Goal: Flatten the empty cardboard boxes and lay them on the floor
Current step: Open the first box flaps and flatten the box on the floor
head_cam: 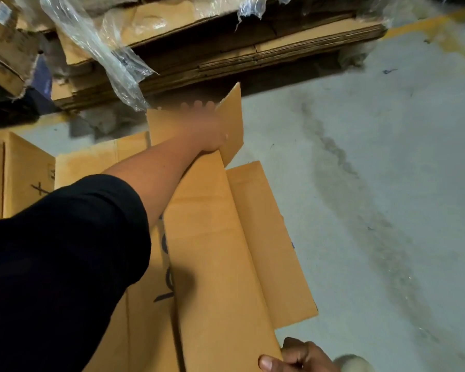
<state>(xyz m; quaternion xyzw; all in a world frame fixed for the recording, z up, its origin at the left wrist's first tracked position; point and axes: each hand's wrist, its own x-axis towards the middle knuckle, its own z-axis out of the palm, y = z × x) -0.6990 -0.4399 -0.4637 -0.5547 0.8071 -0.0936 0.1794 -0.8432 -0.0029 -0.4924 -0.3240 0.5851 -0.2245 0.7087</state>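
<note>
A flattened tan cardboard box (pixel 215 237) is held above the floor, running from near me toward the far stack. My left hand (pixel 207 127), arm stretched out in a dark sleeve, grips its far edge, fingers curled over the top; the hand is blurred. My right hand (pixel 298 357) pinches the near bottom corner, thumb on the face. One flap (pixel 232 124) stands up at the far end and another flap (pixel 271 245) spreads to the right. More flattened cardboard (pixel 91 159) lies beneath, on the grey floor (pixel 387 183).
A tall pile of flat cardboard sheets (pixel 253 49) with torn clear plastic wrap (pixel 105 49) sits ahead. Another tan box (pixel 19 173) stands at the left. A yellow floor line (pixel 427 25) runs at the upper right. Open concrete lies to the right.
</note>
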